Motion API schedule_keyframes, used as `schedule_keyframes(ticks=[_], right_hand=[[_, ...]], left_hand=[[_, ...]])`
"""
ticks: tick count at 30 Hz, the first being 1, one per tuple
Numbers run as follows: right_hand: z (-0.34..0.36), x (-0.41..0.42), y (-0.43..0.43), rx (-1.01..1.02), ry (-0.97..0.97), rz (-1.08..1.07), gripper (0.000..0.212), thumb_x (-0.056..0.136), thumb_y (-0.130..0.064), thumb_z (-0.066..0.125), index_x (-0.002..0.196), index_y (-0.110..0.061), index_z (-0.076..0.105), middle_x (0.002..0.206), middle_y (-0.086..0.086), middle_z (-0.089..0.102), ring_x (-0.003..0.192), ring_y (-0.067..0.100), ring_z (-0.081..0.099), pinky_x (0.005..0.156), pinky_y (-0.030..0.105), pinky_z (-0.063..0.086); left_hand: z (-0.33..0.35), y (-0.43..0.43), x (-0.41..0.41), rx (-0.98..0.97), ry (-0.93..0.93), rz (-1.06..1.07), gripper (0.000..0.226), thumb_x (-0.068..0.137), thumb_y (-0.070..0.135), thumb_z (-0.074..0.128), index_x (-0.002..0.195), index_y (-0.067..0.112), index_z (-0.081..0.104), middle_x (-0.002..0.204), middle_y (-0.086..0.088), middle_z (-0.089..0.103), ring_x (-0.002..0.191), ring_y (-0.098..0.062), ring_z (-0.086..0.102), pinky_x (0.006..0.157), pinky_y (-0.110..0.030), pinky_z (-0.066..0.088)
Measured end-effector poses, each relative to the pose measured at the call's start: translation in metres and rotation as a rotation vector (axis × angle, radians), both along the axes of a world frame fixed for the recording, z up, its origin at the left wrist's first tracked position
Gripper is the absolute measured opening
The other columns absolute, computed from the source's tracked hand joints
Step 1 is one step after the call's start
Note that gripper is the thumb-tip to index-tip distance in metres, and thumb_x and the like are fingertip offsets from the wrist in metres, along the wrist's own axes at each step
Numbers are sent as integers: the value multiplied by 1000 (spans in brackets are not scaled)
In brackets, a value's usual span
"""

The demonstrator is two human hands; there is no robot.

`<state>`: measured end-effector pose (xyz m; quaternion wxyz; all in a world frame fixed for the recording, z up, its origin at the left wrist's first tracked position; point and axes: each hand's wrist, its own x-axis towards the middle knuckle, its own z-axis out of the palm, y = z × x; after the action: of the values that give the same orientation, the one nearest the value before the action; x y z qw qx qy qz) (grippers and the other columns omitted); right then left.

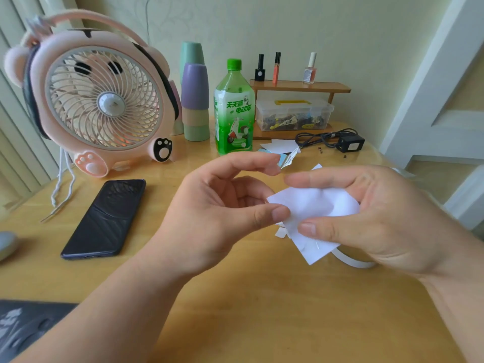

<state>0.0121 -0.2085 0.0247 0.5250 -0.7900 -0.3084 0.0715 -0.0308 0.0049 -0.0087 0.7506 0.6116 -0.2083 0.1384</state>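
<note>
A small white square of paper or wipe [311, 205] is held above the wooden table [235, 310] between both hands. My right hand [379, 218] pinches it from the right, thumb on its lower part and fingers behind it. My left hand [222, 205] pinches its left corner between thumb and curled fingers, with the index finger stretched out above. Small torn white scraps [281, 231] hang under the paper's left edge.
A black phone [104, 218] lies to the left. Behind stand a pink bear-shaped fan [99, 98], stacked cups [195, 100], a green bottle [234, 108], a wooden shelf with nail polish [298, 86], a plastic box [293, 113], a black charger [348, 144] and loose packets [280, 150].
</note>
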Motion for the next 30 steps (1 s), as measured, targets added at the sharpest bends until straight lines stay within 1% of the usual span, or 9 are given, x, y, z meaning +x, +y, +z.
schedule_keyframes(ticks=[3,5,7,11,14,18,21,26,30], right_hand=[[2,2,-1,50,120,60,58,65,-16,82,122,-24,71,122,-15,73,124,1,60,113,37,40],[2,2,-1,90,243,146,61,70,-7,79,129,-16,68,126,-3,72,129,13,60,117,46,35],[3,2,-1,104,312,193,60,73,-3,76,131,-14,68,127,4,72,129,19,60,119,50,32],[1,4,-1,153,396,207,61,73,1,72,133,-7,64,127,10,71,128,23,62,119,50,34],[-1,7,-1,186,449,193,65,71,1,72,135,-3,61,129,12,70,128,25,61,119,48,34],[-1,6,-1,207,488,222,60,73,5,69,133,-1,61,128,13,70,126,24,63,117,44,37],[-1,7,0,215,506,197,64,72,4,71,134,-1,60,129,13,70,126,26,62,119,47,35],[0,8,-1,250,543,210,62,71,7,68,132,1,61,124,19,71,120,29,67,110,40,46],[-3,9,-1,252,558,209,65,72,7,68,135,3,57,127,22,69,123,32,64,114,46,41]], left_hand=[[-1,-2,0,-13,-18,-68,44,66,-5,80,107,13,75,105,-3,71,78,-17,66,71,-28,55],[-3,-3,1,-22,-13,-100,43,70,-7,81,107,13,76,100,-4,73,79,-18,69,73,-29,56],[-4,-5,0,-31,-6,-107,41,72,-7,83,108,11,76,98,-5,74,80,-21,71,75,-31,57],[-6,-4,0,-20,-7,-71,36,74,0,84,108,5,75,102,-9,71,92,-30,69,79,-33,57],[-5,-5,-1,-7,-47,-70,38,74,8,84,110,2,74,105,-11,68,97,-26,67,80,-28,55],[-7,-6,-2,50,-88,-53,38,77,1,78,114,-1,68,108,-17,67,108,-40,67,82,-31,55],[-7,-4,-1,75,-109,-69,34,81,-2,75,115,-2,69,110,-16,67,108,-35,67,83,-29,53],[-8,-1,-1,107,-118,-72,36,83,1,64,119,0,67,111,-15,66,105,-28,65,84,-26,51],[-8,-2,-2,155,-130,-39,41,83,-14,61,121,0,65,109,-15,66,103,-25,66,84,-25,52]])
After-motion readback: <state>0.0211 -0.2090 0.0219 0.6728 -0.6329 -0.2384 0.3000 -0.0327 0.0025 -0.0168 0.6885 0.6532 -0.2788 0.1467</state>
